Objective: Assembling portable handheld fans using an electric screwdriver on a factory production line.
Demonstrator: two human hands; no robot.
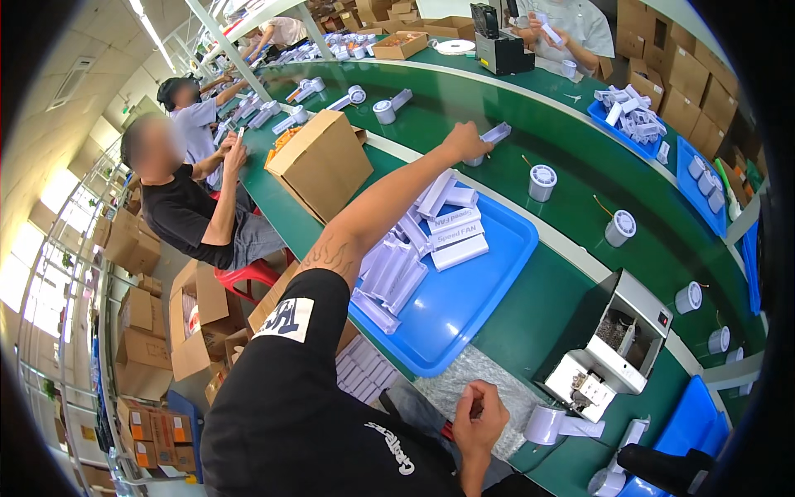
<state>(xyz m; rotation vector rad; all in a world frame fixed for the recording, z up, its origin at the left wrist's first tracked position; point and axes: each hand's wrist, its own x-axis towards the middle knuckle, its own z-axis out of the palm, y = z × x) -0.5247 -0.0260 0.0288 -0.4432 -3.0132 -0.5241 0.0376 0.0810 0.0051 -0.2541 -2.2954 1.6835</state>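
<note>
Step in hand: the left hand [464,142] reaches past the tray to a fan with handle [499,132]; it looks like placing or taking one, and I cannot tell which.
Fan with handle: on the belt [507,184], at the left hand, its handle pointing away to the right.
Left fingers: bent down over the fan's round end and mostly hidden; how far they are closed, and whether they grip, I cannot tell.
Right fingers: the right hand [482,418] is near the bench [551,302] edge, below the tray; its fingers curl in with the thumb close against them, and nothing shows in their hold.
Next move calls for: in my judgement, a clean release or a firm grip at the belt, keeping the forearm clear of the box.
Tray: one blue tray [447,319] in front, and at least three more blue trays [689,424] farther right.
Handles: over ten white handles [460,250] heaped in the front tray; overlap prevents an exact count.
Bare fans: four plain to see on the belt right of the left hand, the nearest fan [542,184] upright; more are partly hidden by a post.
Finished-looking units: two on the bench near the machine, one unit [544,425] beside the right hand.
Machine: one [629,335].
Box: one cardboard box [323,161] left of the tray.
</note>
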